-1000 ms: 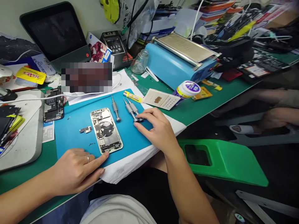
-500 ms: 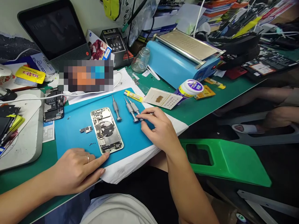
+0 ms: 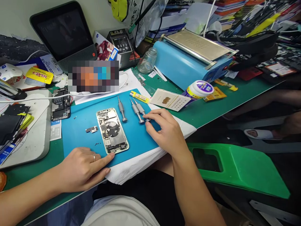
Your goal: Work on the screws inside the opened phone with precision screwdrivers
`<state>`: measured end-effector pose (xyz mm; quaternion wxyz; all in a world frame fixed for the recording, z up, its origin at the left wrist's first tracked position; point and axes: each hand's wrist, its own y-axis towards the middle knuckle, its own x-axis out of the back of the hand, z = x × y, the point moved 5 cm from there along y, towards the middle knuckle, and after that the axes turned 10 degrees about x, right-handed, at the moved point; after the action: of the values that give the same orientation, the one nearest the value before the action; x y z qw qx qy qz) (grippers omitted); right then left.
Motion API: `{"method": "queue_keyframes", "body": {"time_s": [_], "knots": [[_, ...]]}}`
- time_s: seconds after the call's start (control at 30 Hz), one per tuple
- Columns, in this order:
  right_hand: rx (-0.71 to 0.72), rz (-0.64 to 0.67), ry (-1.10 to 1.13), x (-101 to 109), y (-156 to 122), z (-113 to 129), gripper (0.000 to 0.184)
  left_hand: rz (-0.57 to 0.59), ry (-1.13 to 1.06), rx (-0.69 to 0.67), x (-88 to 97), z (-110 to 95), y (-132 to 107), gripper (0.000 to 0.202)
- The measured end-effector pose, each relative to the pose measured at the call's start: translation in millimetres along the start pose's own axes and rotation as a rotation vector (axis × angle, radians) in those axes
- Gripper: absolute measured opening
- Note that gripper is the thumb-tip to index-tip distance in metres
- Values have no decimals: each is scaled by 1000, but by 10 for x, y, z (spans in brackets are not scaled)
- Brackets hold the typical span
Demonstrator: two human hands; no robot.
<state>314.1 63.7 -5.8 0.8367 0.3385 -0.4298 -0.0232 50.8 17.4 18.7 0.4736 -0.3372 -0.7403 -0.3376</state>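
Note:
An opened phone (image 3: 112,130) with its insides showing lies on a blue mat (image 3: 80,125). My left hand (image 3: 82,168) rests on the mat's near edge, forefinger stretched to touch the phone's bottom corner, the other fingers loosely curled. Three grey screwdrivers lie to the right of the phone: one alone (image 3: 122,110), two side by side (image 3: 138,111). My right hand (image 3: 164,130) pinches the cap end of the rightmost screwdriver with thumb and fingertips. A small loose metal part (image 3: 91,129) and tiny screws lie left of the phone.
A blue machine with a metal plate (image 3: 190,56), a glass jar (image 3: 147,61), a white tub (image 3: 198,88), a booklet (image 3: 170,100), a dark screen (image 3: 63,34) and another phone body (image 3: 60,106) crowd the green bench. A green stool (image 3: 235,166) stands at right. Another person's legs show at far right.
My right hand has shifted from the caps of the paired screwdrivers to pinching the rightmost one. The camera view drifted slightly left. My left hand stays put.

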Motion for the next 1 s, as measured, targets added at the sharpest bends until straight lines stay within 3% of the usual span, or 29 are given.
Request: {"method": "queue_keyframes", "body": {"time_s": [0.27,0.4,0.6,0.77,0.87,1.0], "knots": [[20,-10,-17,3,-5,3,18,-11,20,-4,8,-4,1,32],[129,15,-80,-12,69,139,19,9,-8,12,-3,-11,-1,31],[329,205,-142,-276,312,442,22,13,4,23,-17,-17,-13,33],[376,249,-139,-427,381,471,19,22,2,24,-37,-21,-30,33],[367,208,-78,-359,325,473,19,15,-1,34,-39,-29,-40,34],[286,112,94,-95,224,540,25,24,4,39,-45,-33,-43,36]]}}
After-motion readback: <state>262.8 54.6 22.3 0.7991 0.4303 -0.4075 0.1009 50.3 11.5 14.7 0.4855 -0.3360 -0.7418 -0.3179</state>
